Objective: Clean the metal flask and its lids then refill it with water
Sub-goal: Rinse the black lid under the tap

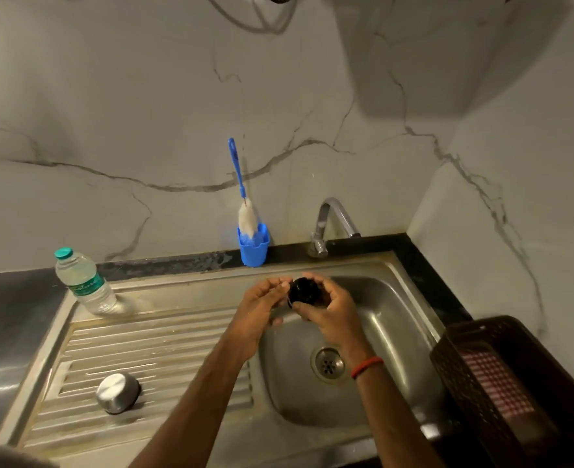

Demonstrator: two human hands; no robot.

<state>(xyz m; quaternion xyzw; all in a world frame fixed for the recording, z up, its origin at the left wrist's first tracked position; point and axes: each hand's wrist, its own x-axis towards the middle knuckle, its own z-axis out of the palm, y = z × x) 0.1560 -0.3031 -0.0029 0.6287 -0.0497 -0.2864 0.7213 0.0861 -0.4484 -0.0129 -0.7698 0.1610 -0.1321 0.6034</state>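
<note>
A black lid [303, 292] sits over the sink [397, 319] basin, below the tap [332, 217]. The right hand [329, 312] curls around it, and the left hand [262, 305] pinches its near side. A steel cap [118, 393] rests on the ribbed drainboard [177, 349], well apart from the hands.

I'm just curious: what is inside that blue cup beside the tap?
A brush stands in the blue cup, white bristles down, blue handle up. The cup's wall hides its tip and anything else inside.
</note>
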